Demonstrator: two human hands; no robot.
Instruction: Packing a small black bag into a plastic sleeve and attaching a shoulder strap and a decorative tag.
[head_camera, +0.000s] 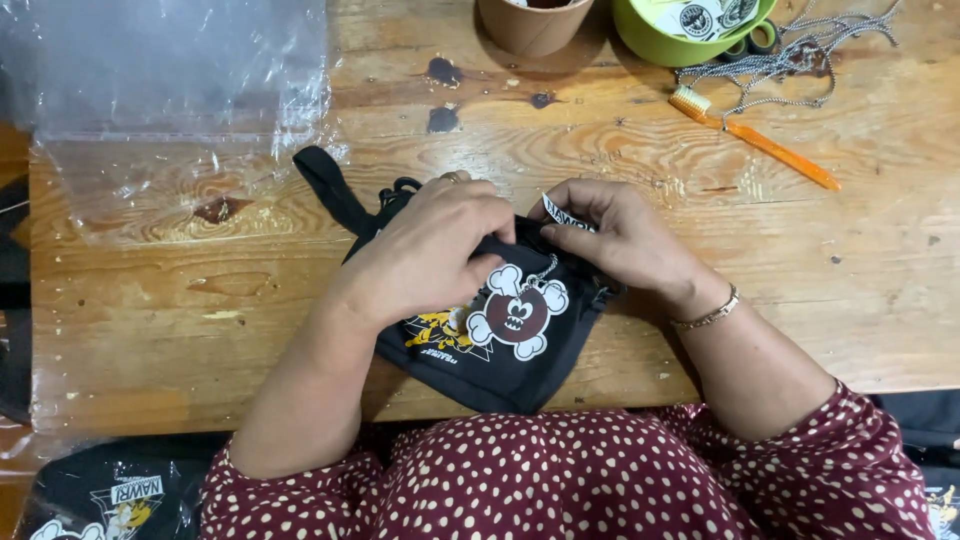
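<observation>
A small black fabric pouch (505, 365) with a white-and-brown cartoon charm and a yellow print lies at the near edge of the wooden table (880, 300). Its black strap (325, 185) runs off to the upper left. My left hand (430, 250) pinches the pouch's top edge with closed fingers. My right hand (620, 235), a gold bracelet on its wrist, grips the same top edge beside a small white label tag (560, 210). A thin chain hangs from the top edge to the charm. The two hands nearly touch over the pouch's opening.
A clear plastic bag (170, 90) lies at the table's far left. At the back stand a brown cup (535, 25) and a green bowl (665, 40) holding stickers. An orange toothbrush (760, 140) and a heap of metal chain (790, 55) lie right. Another bagged black pouch (110, 495) sits bottom left.
</observation>
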